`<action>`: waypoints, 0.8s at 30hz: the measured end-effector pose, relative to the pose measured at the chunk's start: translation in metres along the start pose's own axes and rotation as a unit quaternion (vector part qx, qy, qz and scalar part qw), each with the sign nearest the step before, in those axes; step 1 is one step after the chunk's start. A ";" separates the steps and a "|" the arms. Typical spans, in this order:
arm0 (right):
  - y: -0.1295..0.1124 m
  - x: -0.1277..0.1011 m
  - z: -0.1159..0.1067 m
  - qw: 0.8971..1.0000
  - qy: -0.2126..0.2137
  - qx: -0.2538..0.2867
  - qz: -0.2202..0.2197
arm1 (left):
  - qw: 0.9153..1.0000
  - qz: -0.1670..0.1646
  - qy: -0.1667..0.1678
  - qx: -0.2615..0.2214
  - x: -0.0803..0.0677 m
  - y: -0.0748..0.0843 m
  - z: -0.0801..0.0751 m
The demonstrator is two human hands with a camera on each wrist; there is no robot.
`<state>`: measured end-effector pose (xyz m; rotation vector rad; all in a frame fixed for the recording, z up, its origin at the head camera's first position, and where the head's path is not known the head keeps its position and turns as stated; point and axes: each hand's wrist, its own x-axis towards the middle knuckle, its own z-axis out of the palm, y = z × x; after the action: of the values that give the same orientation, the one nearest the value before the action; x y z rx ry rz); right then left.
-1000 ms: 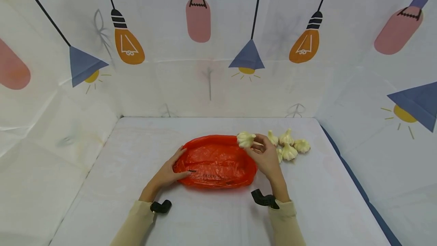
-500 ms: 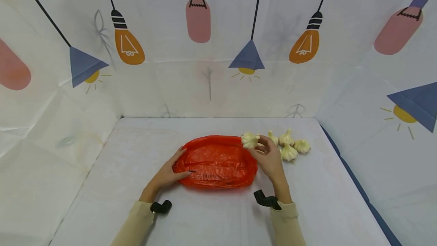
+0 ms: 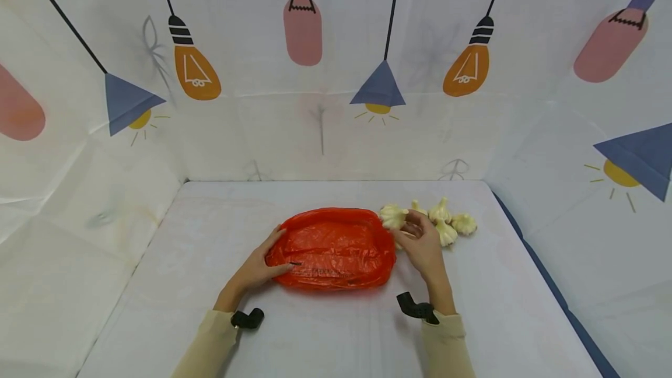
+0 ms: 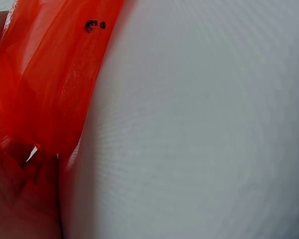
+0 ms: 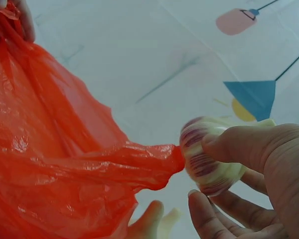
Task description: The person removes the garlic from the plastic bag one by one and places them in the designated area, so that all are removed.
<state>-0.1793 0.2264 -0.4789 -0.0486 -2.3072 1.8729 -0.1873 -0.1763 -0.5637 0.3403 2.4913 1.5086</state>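
Note:
My right hand [image 3: 424, 249] pinches a garlic bulb [image 3: 392, 216] between thumb and fingers at the right end of the red plastic bag [image 3: 331, 249]. Purple streaks mark this bulb in the right wrist view, and a fold of the bag [image 5: 89, 169] reaches right up to it. My left hand [image 3: 256, 268] holds the bag's left end, thumb over the near rim and fingers around the far side. The bag lies spread wide with its rim rolled. Red plastic hides part of the left palm [image 4: 22, 199] in the left wrist view.
Several more garlic bulbs [image 3: 445, 232] lie grouped on the white table [image 3: 325, 331] right of the bag, some partly behind my right hand. A white sheet [image 3: 325, 133] printed with lamps hangs around the table's back and sides.
My right hand has moved a little to the right with the garlic bulb, from over the bag's rim to just beyond its right end. The left hand and bag stay put.

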 end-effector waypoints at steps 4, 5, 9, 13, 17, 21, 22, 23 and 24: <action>0.001 -0.001 -0.002 1.000 -0.002 -0.006 0.008 | 1.000 0.002 0.001 0.000 0.000 0.000 0.000; 0.002 -0.002 -0.003 1.000 -0.002 -0.012 0.010 | 1.000 0.002 0.001 0.000 0.000 -0.001 0.000; 0.004 -0.003 -0.006 0.999 -0.001 -0.028 0.017 | 1.000 0.002 0.003 0.000 0.000 -0.001 0.000; 0.007 -0.004 -0.010 0.999 0.002 -0.032 0.018 | 1.000 0.002 0.002 -0.003 0.000 -0.001 0.000; 0.012 -0.004 -0.013 0.999 0.009 -0.036 0.013 | 1.000 0.005 0.002 -0.003 0.000 -0.001 0.000; 0.015 -0.005 -0.015 0.999 0.018 -0.046 0.006 | 1.000 0.008 0.001 -0.004 -0.001 0.000 -0.001; 0.015 -0.005 -0.016 0.999 0.019 -0.047 0.006 | 1.000 0.009 0.001 -0.004 -0.001 0.000 -0.001; 0.015 -0.005 -0.016 0.999 0.021 -0.048 0.005 | 1.000 0.009 0.000 -0.004 -0.001 0.000 -0.002; 0.015 -0.005 -0.017 0.999 0.023 -0.048 0.004 | 1.000 0.009 0.000 -0.003 -0.001 0.000 -0.002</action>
<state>-0.1727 0.2455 -0.4912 -0.1119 -2.3688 1.7444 -0.1871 -0.1782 -0.5632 0.3623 2.4889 1.5235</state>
